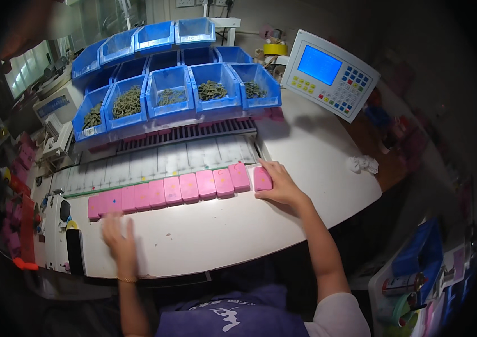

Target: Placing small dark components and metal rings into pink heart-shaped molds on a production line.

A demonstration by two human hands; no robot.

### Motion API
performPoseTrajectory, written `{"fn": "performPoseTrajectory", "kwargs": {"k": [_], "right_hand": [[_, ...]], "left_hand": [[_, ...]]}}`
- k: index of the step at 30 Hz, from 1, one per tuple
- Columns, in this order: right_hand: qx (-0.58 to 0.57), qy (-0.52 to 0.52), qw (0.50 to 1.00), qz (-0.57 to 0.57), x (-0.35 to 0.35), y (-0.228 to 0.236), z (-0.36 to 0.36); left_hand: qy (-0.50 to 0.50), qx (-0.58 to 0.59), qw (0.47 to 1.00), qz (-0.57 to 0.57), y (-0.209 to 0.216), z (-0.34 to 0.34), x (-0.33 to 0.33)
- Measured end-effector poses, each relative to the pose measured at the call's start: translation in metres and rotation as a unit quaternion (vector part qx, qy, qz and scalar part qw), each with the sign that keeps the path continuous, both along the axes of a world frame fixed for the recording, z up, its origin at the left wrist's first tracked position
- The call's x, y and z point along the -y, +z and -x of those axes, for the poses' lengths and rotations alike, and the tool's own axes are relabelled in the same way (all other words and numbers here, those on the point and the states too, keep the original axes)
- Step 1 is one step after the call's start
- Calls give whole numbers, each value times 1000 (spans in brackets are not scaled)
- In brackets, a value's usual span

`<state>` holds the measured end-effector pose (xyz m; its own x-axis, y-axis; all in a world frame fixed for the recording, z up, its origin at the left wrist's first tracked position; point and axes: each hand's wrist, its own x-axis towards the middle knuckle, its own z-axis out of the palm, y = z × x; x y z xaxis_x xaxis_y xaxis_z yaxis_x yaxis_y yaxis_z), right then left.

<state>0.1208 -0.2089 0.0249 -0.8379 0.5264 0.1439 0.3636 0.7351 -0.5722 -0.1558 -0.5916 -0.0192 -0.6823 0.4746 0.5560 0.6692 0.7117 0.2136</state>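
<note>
A row of pink rubber-looking blocks (172, 190) runs side by side across the white table, small coloured marks on their tops. At the row's right end, a little apart from it, is a single pink block (262, 178). My right hand (281, 188) grips this one, thumb at its near side and fingers around its far right side. Below the row's left end, my left hand (119, 241) is blurred by motion. Its fingers stretch toward the blocks, thumb apart, and nothing shows in it.
Behind the row lies a pale lined panel (160, 163). Beyond it stand tiered blue bins (168, 109), several holding greenish small pieces. A control panel with a blue screen (320, 64) stands back right. White crumpled tissue (363, 164) lies right; a dark phone-like slab (74, 251) lies left.
</note>
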Motion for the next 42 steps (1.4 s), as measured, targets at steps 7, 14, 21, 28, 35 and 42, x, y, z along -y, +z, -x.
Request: {"fn": "performPoseTrajectory", "kwargs": {"k": [7, 14, 21, 28, 35, 42], "right_hand": [[-111, 139, 916, 359, 141, 26, -33], [-193, 255, 913, 254, 198, 20, -10], [-220, 213, 825, 474, 202, -7, 5], [-195, 115, 883, 412, 213, -13, 19], [-195, 67, 924, 322, 227, -19, 33], [-287, 20, 949, 128, 222, -21, 39]], "left_hand": [[-299, 873, 302, -240, 58, -136, -19], [-320, 888, 248, -217, 41, -137, -38], [-331, 797, 377, -336, 50, -127, -31], [-292, 437, 815, -243, 37, -133, -42], [-343, 434, 802, -227, 24, -134, -48], [-397, 444, 804, -16, 49, -98, -22]]}}
